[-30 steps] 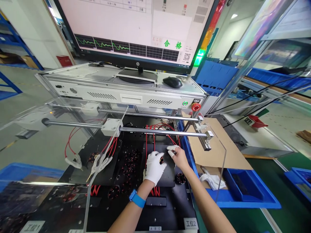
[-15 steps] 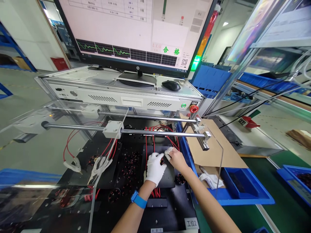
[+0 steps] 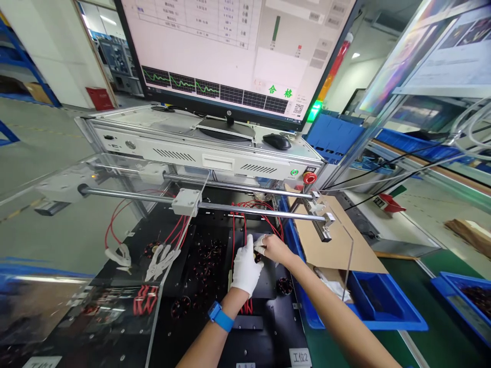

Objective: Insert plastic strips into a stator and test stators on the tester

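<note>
A small copper-wound motor stator (image 3: 257, 256), mostly covered by my fingers, sits at the black plate (image 3: 268, 283). My left hand (image 3: 245, 271), in a white glove, closes around its left side, with one finger pointing up. From the right, my right hand (image 3: 273, 248), with white covers on the fingertips, is pinched at the stator's upper edge; what lies in the pinch is hidden. Red wires (image 3: 245, 306) come out below the left hand. Another wound stator (image 3: 284, 286) lies right of the plate, and one more (image 3: 180, 307) lies to the left.
Metal rails (image 3: 261, 210) and a clear sheet cross above the bench. White-handled clips (image 3: 163, 260) with red wires lie left, beside loose small stators or wire pieces (image 3: 207, 260). A blue tray (image 3: 406, 319) and cardboard (image 3: 337, 235) stand right. A monitor (image 3: 230, 61) rises behind.
The camera view has shifted slightly. My left index finger now points up more, and my right fingers have curled in closer over the stator.
</note>
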`<act>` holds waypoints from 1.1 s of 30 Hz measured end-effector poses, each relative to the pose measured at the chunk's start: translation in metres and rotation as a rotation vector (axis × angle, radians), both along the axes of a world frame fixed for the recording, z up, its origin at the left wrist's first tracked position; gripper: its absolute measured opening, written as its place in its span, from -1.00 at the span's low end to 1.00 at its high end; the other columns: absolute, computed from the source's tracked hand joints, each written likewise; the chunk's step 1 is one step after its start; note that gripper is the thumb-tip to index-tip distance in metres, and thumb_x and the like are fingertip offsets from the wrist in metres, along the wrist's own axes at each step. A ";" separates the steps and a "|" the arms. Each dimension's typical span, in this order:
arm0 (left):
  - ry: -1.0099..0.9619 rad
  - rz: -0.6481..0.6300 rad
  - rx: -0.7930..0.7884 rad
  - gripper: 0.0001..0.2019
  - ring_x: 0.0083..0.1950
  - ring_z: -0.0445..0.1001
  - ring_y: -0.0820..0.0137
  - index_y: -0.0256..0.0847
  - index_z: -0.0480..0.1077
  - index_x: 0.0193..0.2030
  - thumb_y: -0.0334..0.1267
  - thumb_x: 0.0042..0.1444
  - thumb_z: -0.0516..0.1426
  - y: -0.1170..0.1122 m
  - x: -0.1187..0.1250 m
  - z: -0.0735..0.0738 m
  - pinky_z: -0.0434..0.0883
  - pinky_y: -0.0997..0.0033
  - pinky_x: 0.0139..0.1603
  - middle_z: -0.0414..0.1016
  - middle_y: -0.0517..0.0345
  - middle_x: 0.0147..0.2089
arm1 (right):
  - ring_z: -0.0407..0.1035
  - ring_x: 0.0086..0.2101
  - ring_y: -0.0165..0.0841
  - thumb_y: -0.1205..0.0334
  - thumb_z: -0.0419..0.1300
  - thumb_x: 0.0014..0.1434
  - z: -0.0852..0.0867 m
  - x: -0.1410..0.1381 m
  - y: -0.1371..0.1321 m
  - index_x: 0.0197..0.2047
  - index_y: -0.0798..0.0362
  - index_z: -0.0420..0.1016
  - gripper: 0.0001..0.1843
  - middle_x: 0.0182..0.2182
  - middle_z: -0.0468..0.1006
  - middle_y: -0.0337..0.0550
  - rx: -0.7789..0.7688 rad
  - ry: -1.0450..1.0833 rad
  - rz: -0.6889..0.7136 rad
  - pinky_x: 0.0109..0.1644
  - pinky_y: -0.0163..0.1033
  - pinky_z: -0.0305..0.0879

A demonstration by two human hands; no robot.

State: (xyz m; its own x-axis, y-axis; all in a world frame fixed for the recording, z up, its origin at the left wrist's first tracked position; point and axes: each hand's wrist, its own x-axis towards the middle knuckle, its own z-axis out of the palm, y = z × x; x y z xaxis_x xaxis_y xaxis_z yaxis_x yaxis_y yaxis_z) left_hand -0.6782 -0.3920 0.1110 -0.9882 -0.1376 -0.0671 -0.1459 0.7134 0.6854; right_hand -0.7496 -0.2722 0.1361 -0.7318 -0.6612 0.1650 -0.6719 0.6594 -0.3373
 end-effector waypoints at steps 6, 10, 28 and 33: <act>0.020 -0.016 0.007 -0.16 -0.04 0.33 0.21 -0.13 -0.17 0.29 -0.33 -0.10 0.19 0.000 0.000 -0.001 0.24 0.34 -0.09 0.34 -0.01 -0.10 | 0.29 -0.54 -0.41 0.42 0.08 -0.10 0.014 -0.006 -0.014 -0.65 0.11 0.43 -0.81 -0.59 0.48 -0.12 0.247 0.031 0.024 -0.45 -0.33 0.06; 0.052 0.000 0.018 -0.17 -0.05 0.32 0.23 -0.16 -0.16 0.28 -0.36 -0.11 0.19 0.002 -0.001 -0.003 0.23 0.35 -0.09 0.35 -0.01 -0.08 | 0.28 -0.56 -0.41 0.45 0.09 -0.22 0.013 -0.016 -0.016 -0.67 0.12 0.43 -0.86 -0.62 0.48 -0.13 0.183 -0.128 0.037 -0.46 -0.34 0.09; 0.146 0.102 -0.039 -0.25 -0.08 0.28 0.08 -0.33 -0.07 0.26 -0.38 -0.12 0.10 0.009 0.001 -0.012 0.26 0.21 -0.13 0.34 -0.15 -0.12 | 0.34 -0.38 -0.33 0.35 0.15 -0.06 -0.034 0.032 -0.006 -0.53 0.04 0.47 -0.90 -0.48 0.49 -0.16 -0.651 -0.168 -0.232 -0.21 -0.21 0.26; 0.153 -0.037 0.447 -0.34 0.09 0.26 0.12 -0.27 0.13 0.18 -0.36 -0.16 0.12 -0.014 0.002 -0.021 0.24 0.17 0.07 0.30 -0.13 0.07 | 0.32 -0.30 -0.28 0.33 0.19 -0.13 -0.046 0.032 -0.015 -0.45 0.07 0.41 -0.92 -0.40 0.48 -0.14 -0.648 -0.170 -0.393 -0.15 -0.16 0.23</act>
